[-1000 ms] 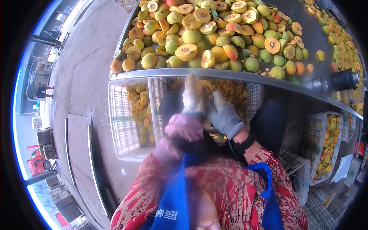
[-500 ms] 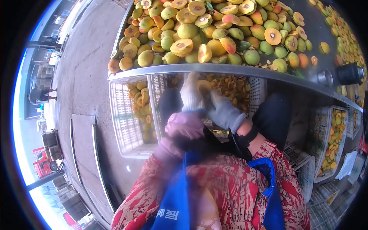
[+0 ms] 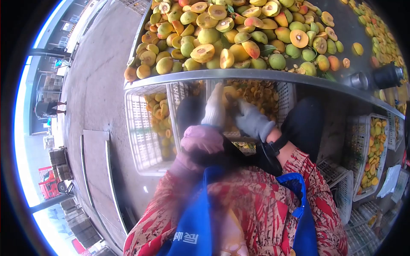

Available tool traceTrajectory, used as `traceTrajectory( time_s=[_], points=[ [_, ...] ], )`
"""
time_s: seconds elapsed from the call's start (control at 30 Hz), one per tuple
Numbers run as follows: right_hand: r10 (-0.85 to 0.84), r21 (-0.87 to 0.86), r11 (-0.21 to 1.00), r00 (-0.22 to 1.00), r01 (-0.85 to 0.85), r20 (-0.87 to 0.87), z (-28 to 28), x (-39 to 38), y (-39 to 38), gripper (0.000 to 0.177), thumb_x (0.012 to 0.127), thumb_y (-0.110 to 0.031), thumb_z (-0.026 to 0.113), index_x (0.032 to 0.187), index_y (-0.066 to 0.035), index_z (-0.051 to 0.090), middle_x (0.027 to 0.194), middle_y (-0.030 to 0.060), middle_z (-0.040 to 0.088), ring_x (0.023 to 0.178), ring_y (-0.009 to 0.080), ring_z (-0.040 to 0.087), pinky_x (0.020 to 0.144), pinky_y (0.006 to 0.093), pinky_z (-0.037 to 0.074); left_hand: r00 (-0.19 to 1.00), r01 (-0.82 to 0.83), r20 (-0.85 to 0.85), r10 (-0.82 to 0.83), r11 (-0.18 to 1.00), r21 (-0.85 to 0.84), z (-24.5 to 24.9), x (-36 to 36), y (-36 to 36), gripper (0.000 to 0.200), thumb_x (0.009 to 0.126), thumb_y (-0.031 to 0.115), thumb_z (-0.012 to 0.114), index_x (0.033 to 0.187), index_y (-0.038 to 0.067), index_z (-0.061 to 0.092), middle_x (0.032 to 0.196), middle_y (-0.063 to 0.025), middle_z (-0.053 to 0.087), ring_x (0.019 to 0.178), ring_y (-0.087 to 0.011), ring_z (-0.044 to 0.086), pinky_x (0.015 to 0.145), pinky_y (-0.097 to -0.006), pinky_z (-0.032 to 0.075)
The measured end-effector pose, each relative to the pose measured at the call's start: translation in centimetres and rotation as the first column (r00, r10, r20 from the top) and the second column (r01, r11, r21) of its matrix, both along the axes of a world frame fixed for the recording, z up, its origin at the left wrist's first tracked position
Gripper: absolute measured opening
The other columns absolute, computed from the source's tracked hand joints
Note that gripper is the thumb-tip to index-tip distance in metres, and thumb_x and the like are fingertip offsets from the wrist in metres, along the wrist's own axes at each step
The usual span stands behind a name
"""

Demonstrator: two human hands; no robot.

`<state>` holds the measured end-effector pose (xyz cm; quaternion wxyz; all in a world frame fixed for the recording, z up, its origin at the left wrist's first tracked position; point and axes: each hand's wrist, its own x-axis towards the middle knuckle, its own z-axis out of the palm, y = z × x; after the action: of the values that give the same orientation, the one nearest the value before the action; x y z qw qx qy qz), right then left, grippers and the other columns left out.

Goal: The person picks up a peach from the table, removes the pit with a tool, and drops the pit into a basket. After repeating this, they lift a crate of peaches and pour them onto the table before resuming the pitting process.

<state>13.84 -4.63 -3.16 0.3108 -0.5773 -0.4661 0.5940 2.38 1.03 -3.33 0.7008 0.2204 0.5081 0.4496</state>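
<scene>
Between my gloved hands, just under the table's front edge, is a yellow peach, partly covered by fingers. My left hand, in a white knit glove with a pink striped cuff, is closed on its left side. My right hand, in a grey glove, is closed close to the peach's right side. Something small and dark shows at its fingertips, too blurred to name. Below and behind the hands stands a white crate with many cut peach pieces. Whole and halved peaches are heaped on the metal table.
A white crate with peaches stands at the left, another crate at the right. A dark flask lies near the table's right edge. My knees flank the middle crate. A metal ramp lies on the floor, and a person is far left.
My hands have shifted slightly, and the left fingers now point more upright beside the peach. The view has turned a little, moving the flask and right crates slightly.
</scene>
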Motion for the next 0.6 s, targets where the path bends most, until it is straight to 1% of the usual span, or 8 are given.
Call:
traceTrajectory(
  time_s=[0.07, 0.17, 0.23, 0.37, 0.43, 0.5, 0.57, 0.6],
  points=[
    [-0.002, -0.006, 1.0, 0.999, 0.002, 0.049, 0.0, 0.3, -0.2, 0.029, 0.09, -0.021, 0.055, 0.114, -0.004, 0.053, 0.074, 0.0027, 0.057, 0.056, 0.0098, 0.051, 0.05, 0.0266, 0.042, 0.976, 0.211, 0.072, -0.207, 0.976, -0.053, 0.4, -1.0, 0.6, 0.041, 0.093, 0.039, 0.05, 0.106, 0.001, 0.06, 0.094, -0.01, 0.064, 0.081, -0.0195, 0.062, 0.075, -0.0274, 0.049],
    [-0.042, 0.267, 0.963, 0.955, -0.039, 0.293, -3.1, -0.6, -0.5, 0.028, 0.086, -0.018, 0.054, 0.105, 0.003, 0.055, 0.082, 0.0187, 0.063, 0.074, 0.0266, 0.064, 0.067, 0.0368, 0.05, 0.994, 0.085, -0.076, -0.083, 0.996, 0.012, -1.2, -0.3, 0.5, 0.043, 0.092, 0.042, 0.049, 0.106, 0.003, 0.06, 0.087, -0.0079, 0.062, 0.073, -0.0172, 0.06, 0.066, -0.0289, 0.049],
    [0.0, -0.045, 0.999, 1.0, 0.001, 0.021, -2.7, -1.2, -0.6, 0.027, 0.087, -0.014, 0.051, 0.109, 0.002, 0.053, 0.08, 0.0138, 0.062, 0.068, 0.0216, 0.062, 0.062, 0.0341, 0.049, 0.983, 0.069, -0.177, -0.053, 0.994, 0.087, -1.2, 0.0, -0.4, 0.041, 0.092, 0.041, 0.05, 0.108, 0.004, 0.059, 0.088, -0.0074, 0.061, 0.072, -0.0162, 0.058, 0.065, -0.0286, 0.049],
    [-0.097, -0.254, 0.967, 0.932, 0.006, -0.348, 1.6, 0.2, -1.0, 0.029, 0.087, -0.012, 0.051, 0.112, 0.001, 0.053, 0.084, 0.0097, 0.062, 0.069, 0.0173, 0.061, 0.062, 0.0314, 0.049, 0.968, 0.115, -0.248, -0.045, 0.955, 0.275, -0.4, 0.0, -1.4, 0.037, 0.094, 0.034, 0.05, 0.116, 0.006, 0.055, 0.093, -0.0072, 0.058, 0.073, -0.0142, 0.055, 0.064, -0.0268, 0.047],
    [-0.114, -0.31, 0.949, 0.856, -0.055, -0.504, 2.1, 1.2, -1.2, 0.027, 0.09, -0.017, 0.053, 0.114, -0.007, 0.053, 0.073, 0.0004, 0.056, 0.053, 0.0077, 0.049, 0.047, 0.0244, 0.04, 0.882, 0.3, -0.47, -0.043, 0.819, 0.489, -0.3, -0.7, -1.7, 0.034, 0.095, 0.029, 0.048, 0.118, 0.005, 0.054, 0.097, -0.009, 0.057, 0.081, -0.015, 0.056, 0.065, -0.0252, 0.048],
    [-0.051, -0.148, 0.989, 0.942, 0.002, -0.331, 0.4, 0.9, -1.6, 0.027, 0.089, -0.018, 0.054, 0.114, -0.007, 0.054, 0.073, 0.0002, 0.056, 0.054, 0.0072, 0.048, 0.048, 0.024, 0.04, 0.922, 0.325, 0.143, -0.36, 0.919, 0.221, -0.5, -2.0, -0.8, 0.025, 0.095, 0.007, 0.047, 0.117, -0.003, 0.053, 0.107, -0.0134, 0.058, 0.094, -0.0186, 0.059, 0.077, -0.0264, 0.05],
    [-0.032, 0.009, 0.999, 0.99, 0.034, -0.138, -0.8, 0.5, -1.7, 0.026, 0.089, -0.018, 0.055, 0.113, -0.007, 0.054, 0.074, -0.0001, 0.056, 0.055, 0.0066, 0.048, 0.049, 0.0237, 0.04, 0.943, 0.241, 0.276, -0.184, 0.952, -0.19, 0.9, -1.6, 0.4, 0.031, 0.094, 0.02, 0.052, 0.114, -0.004, 0.055, 0.1, -0.0122, 0.061, 0.086, -0.0203, 0.062, 0.076, -0.0266, 0.052],
    [0.004, 0.027, 1.0, 0.997, -0.002, -0.073, -1.0, 0.0, -1.4, 0.025, 0.087, -0.016, 0.054, 0.11, -0.004, 0.055, 0.075, 0.0033, 0.058, 0.058, 0.0098, 0.052, 0.051, 0.0263, 0.043, 0.986, 0.139, 0.11, -0.123, 0.978, -0.153, 0.8, -0.7, 0.2, 0.034, 0.094, 0.025, 0.053, 0.112, -0.003, 0.056, 0.096, -0.0115, 0.061, 0.083, -0.019, 0.062, 0.074, -0.0278, 0.052]
  ],
)
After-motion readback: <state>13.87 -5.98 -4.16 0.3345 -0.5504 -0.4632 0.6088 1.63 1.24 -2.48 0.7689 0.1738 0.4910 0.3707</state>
